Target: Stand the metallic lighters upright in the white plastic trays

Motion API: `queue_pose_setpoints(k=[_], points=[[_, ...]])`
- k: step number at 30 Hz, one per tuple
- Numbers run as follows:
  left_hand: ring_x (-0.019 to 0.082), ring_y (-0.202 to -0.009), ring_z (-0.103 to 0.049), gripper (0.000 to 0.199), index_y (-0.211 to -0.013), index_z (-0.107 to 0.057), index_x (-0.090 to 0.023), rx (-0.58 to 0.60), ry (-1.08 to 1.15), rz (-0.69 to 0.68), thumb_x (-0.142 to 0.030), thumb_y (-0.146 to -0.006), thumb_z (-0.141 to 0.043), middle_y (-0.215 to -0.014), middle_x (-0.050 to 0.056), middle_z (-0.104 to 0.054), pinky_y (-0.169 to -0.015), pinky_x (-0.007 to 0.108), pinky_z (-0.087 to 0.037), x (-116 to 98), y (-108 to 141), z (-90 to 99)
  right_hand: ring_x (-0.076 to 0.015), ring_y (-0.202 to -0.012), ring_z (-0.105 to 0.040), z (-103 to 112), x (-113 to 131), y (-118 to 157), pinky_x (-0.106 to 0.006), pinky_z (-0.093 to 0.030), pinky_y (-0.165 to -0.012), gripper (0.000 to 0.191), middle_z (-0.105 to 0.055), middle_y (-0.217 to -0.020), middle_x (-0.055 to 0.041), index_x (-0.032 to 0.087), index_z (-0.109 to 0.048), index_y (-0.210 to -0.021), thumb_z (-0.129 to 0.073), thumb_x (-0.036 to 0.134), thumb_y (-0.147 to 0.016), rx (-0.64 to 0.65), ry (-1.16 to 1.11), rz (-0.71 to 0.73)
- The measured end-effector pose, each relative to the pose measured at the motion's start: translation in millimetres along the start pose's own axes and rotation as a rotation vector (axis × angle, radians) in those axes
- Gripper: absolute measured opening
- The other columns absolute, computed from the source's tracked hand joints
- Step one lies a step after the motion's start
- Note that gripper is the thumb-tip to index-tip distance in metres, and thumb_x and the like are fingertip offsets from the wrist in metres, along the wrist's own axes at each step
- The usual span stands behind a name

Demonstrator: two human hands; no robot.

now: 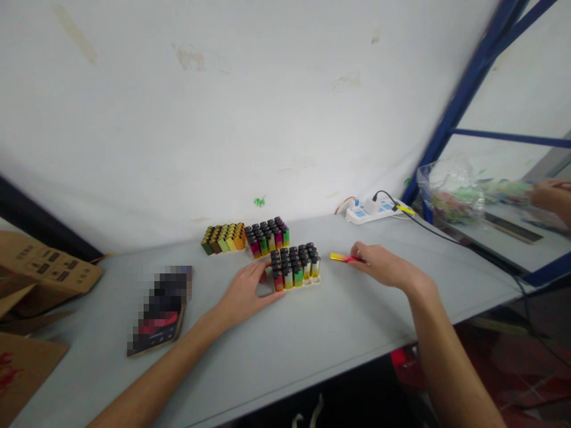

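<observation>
A white tray (304,286) holds several upright lighters (298,275) with black tops and coloured bodies; a gap shows at its front right corner. My left hand (246,292) grips the left end of this tray, thumb along the front and fingers behind. To the right of the tray, my right hand (377,263) is closed on a red and yellow lighter (339,257) that points left, apart from the tray. Its other end is hidden in my fingers. Behind stands a second group of black-topped lighters (267,238), beside a block of gold and green lighter-shaped pieces (223,238).
A phone (160,312), partly pixelated, lies left on the grey table (285,356). Cardboard boxes (49,261) stand at the far left. A power strip (375,209) with cables lies by the wall. Beyond the blue rack (464,89), another person's hand (553,199) is near plastic bags (455,193).
</observation>
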State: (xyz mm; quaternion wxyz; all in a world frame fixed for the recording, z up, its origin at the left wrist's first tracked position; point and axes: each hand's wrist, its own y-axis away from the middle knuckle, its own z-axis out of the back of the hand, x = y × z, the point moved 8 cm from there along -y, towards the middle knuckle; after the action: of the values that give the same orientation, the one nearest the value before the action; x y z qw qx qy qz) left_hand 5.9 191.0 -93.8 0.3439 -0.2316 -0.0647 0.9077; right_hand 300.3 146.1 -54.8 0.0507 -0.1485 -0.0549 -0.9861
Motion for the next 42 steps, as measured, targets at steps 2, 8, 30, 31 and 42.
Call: queue_pose_setpoints(k=[2, 8, 30, 31, 42], points=[[0.028, -0.09, -0.063, 0.067, -0.131, -0.054, -0.016, 0.003, 0.0, 0.0, -0.064, -0.086, -0.067, -0.1, 0.009, -0.066, -0.087, 0.042, -0.051, -1, 0, 0.4, -0.0194, -0.073, -0.064, 10, -1, 9, -0.028, -0.042, -0.065, 0.026, -0.071, -0.085, -0.0071, 0.018, -0.059, -0.107, -0.047, 0.04, -0.102, -0.016, -0.039, -0.015], [0.028, -0.09, -0.064, 0.069, -0.13, -0.056, -0.016, -0.009, 0.002, 0.007, -0.066, -0.084, -0.068, -0.102, 0.01, -0.067, -0.087, 0.042, -0.051, -1, -1, 1.8, -0.0174, -0.076, -0.065, 30, 45, 24, -0.025, -0.045, -0.069, 0.016, -0.072, -0.088, -0.0042, 0.02, -0.067, -0.101, -0.061, 0.033, -0.095, -0.077, -0.138, 0.23], [0.027, -0.089, -0.063, 0.065, -0.129, -0.054, -0.016, 0.009, 0.007, -0.002, -0.062, -0.086, -0.068, -0.096, 0.008, -0.065, -0.086, 0.042, -0.052, -1, -1, 0.3, -0.0199, -0.092, -0.065, 8, 112, 12, -0.031, -0.049, -0.082, 0.017, -0.066, -0.105, -0.0054, 0.023, -0.063, -0.114, -0.057, 0.02, -0.099, -0.172, -0.205, 0.457], [0.027, -0.089, -0.063, 0.065, -0.129, -0.054, -0.016, 0.009, 0.01, 0.0, -0.062, -0.086, -0.068, -0.096, 0.007, -0.065, -0.086, 0.042, -0.051, -1, -1, 0.3, -0.0201, -0.09, -0.064, 6, 112, 11, -0.031, -0.049, -0.08, 0.017, -0.066, -0.104, -0.0054, 0.022, -0.06, -0.114, -0.058, 0.019, -0.098, -0.175, -0.197, 0.435], [0.029, -0.093, -0.064, 0.06, -0.126, -0.056, -0.018, 0.017, 0.013, 0.012, -0.059, -0.085, -0.069, -0.103, 0.009, -0.067, -0.088, 0.043, -0.052, -3, -1, 2.0, -0.0185, -0.088, -0.065, 1, 123, 13, -0.027, -0.046, -0.077, 0.008, -0.068, -0.098, -0.0036, 0.023, -0.06, -0.104, -0.052, 0.023, -0.102, -0.103, -0.261, 0.5]])
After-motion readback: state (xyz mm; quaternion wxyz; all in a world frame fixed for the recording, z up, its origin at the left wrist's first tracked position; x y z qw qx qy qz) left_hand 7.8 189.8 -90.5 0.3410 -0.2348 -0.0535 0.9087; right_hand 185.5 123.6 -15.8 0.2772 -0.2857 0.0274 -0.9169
